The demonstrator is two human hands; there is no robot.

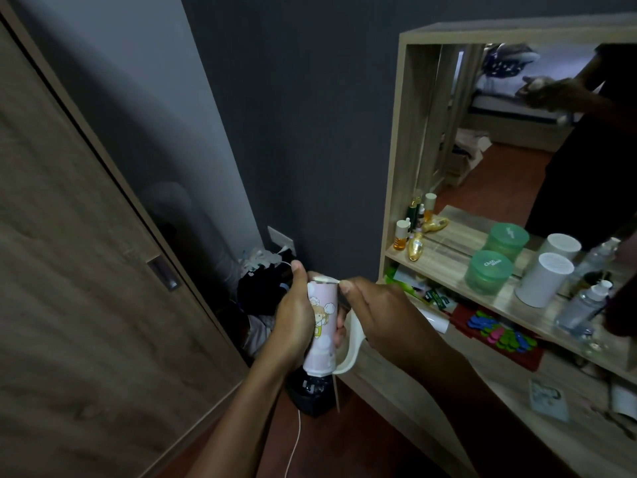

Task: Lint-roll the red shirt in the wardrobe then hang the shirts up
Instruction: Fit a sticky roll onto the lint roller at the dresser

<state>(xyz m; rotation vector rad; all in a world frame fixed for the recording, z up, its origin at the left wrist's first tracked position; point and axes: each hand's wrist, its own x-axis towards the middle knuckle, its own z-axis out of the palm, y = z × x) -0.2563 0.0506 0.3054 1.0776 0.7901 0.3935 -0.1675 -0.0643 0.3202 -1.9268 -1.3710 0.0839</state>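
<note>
Pink paper with a cartoon figure wraps the lint roller [321,331], which stands nearly upright in the middle of the head view. The left hand [296,319] is wrapped around the roll, thumb up along its left side and fingers [339,334] curled behind it, gripping it firmly. The right hand [375,313] comes in from the right, its thumb and forefinger pinched together at the roll's top edge, on what looks like a thin white strip or the lip of the sheet; which one cannot be told. A cream handle [355,343] curves down from below the right hand to the base of the roll.

Behind the hands, on the floor against the dark wall, lies a heap of dark and pale clothes [262,288]; no red shirt can be made out in it. A white cable [295,439] trails across the reddish floor. The wooden wardrobe door [79,270] fills the left side, shut, with a recessed pull [164,272].

To the right stands a wooden dressing table [413,391] with a mirror [510,132] that reflects both hands and a dark-clothed body. On its shelf sit two green jars [487,272], a white cylinder [544,279], clear bottles [582,305] and small amber and gold bottles [408,238].
</note>
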